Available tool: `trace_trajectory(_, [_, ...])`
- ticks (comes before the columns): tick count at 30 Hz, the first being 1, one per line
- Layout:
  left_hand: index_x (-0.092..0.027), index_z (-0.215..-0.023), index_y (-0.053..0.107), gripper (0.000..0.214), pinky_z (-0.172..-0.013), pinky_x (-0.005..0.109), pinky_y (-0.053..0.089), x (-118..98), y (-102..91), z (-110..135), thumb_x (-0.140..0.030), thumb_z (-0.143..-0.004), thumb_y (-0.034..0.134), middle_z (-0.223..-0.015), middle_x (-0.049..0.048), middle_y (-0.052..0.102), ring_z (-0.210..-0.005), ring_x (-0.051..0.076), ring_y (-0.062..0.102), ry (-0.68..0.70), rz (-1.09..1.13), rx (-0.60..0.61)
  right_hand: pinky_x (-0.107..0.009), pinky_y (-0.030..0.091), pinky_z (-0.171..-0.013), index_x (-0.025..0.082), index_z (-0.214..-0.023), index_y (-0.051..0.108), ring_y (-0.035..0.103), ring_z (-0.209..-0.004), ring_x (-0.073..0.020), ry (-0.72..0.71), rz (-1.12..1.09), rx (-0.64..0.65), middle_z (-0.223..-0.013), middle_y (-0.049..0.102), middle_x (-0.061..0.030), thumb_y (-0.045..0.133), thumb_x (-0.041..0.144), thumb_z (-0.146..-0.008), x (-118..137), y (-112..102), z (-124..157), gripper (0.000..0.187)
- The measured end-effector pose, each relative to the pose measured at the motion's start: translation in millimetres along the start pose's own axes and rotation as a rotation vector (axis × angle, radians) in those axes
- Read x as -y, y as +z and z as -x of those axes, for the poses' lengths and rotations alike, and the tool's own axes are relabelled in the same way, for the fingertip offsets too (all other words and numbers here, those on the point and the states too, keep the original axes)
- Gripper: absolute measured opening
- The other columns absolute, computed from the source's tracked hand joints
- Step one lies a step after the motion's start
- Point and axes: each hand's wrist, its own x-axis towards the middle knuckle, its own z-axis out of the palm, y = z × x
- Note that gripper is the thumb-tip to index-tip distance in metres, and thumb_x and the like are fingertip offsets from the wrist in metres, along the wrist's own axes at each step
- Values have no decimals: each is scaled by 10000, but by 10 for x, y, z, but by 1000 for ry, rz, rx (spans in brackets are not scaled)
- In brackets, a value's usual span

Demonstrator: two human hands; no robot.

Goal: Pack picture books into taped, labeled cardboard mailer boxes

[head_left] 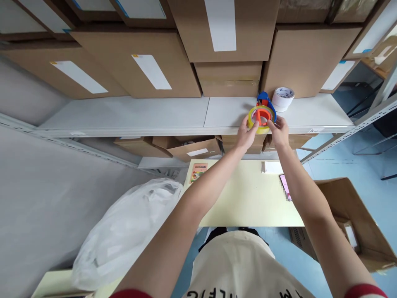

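Note:
Both my arms reach up to the white shelf (155,114). My left hand (246,134) and my right hand (279,130) grip a tape dispenser (261,114) from either side at the shelf's front edge. It has a yellowish tape roll, an orange hub and a blue handle at the back. My fingers curl around the roll's rim. A white tape roll (283,98) stands on the shelf just behind and to the right of it.
Brown cardboard boxes (136,62) with white labels fill the back of the shelf. Below lies a pale yellow table (248,198) with a phone (285,187), a white card and a small booklet. A white plastic bag (130,231) sits left, an open carton (356,219) right.

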Motion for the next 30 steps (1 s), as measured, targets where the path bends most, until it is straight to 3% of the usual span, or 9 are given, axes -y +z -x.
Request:
trace_trajectory(4, [-220, -1405, 438, 633, -1089, 423, 439, -347, -87, 657, -596, -906, 536, -1458, 118, 500, -1360, 274, 473, -63, 16, 47, -423, 539, -929, 197, -1195, 612, 650, -1047, -230, -30, -6, 19, -1162, 684, -99, 696, 503, -791, 204, -315, 666, 514])
trace_trajectory(7, [-255, -1394, 447, 641, -1090, 427, 441, -412, -116, 1261, -646, -890, 514, -1450, 106, 513, -1361, 269, 468, -101, 43, 85, -434, 558, -901, 216, -1170, 618, 647, -1060, -236, 32, 42, 19, -1151, 687, -100, 692, 495, -798, 217, -590, 1234, 471])
trace_trajectory(10, [-253, -1366, 468, 670, -1060, 426, 465, -214, -88, 1873, -680, -854, 537, -1449, 120, 508, -1359, 281, 459, -277, 47, 116, -454, 579, -863, 215, -1122, 610, 659, -1025, -240, 162, 92, 42, -1117, 692, -107, 700, 494, -773, -39, -835, 1773, 456])
trace_trajectory(15, [-191, -1280, 543, 630, -1029, 445, 476, 422, 24, 2651, -596, -810, 648, -1406, 167, 534, -1347, 323, 467, -625, 99, 159, -504, 589, -813, 198, -1049, 562, 662, -1041, -301, 431, 162, 65, -1096, 675, -156, 733, 544, -682, -857, -1127, 2517, 532])
trace_trajectory(21, [-150, -1165, 604, 527, -1048, 456, 451, 1019, 129, 3072, -494, -784, 720, -1352, 189, 583, -1305, 326, 524, -915, 173, 183, -513, 550, -901, 208, -1015, 543, 672, -1032, -302, 583, 278, 111, -1083, 686, -150, 709, 621, -650, -1571, -1288, 2975, 576])
trace_trajectory(25, [-174, -1205, 593, 542, -1049, 447, 451, 1236, 215, 3205, -474, -778, 739, -1419, 166, 544, -1347, 323, 489, -1015, 199, 165, -507, 552, -886, 211, -1017, 553, 679, -1027, -302, 642, 321, 127, -1086, 692, -142, 691, 613, -659, -1794, -1324, 3049, 555])
trace_trajectory(30, [-169, -1242, 578, 557, -1057, 475, 440, 1370, 275, 3290, -443, -784, 737, -1432, 185, 531, -1353, 333, 482, -1039, 211, 144, -496, 558, -867, 207, -1025, 547, 676, -1036, -303, 695, 319, 124, -1121, 684, -158, 704, 617, -639, -1903, -1343, 3097, 585])
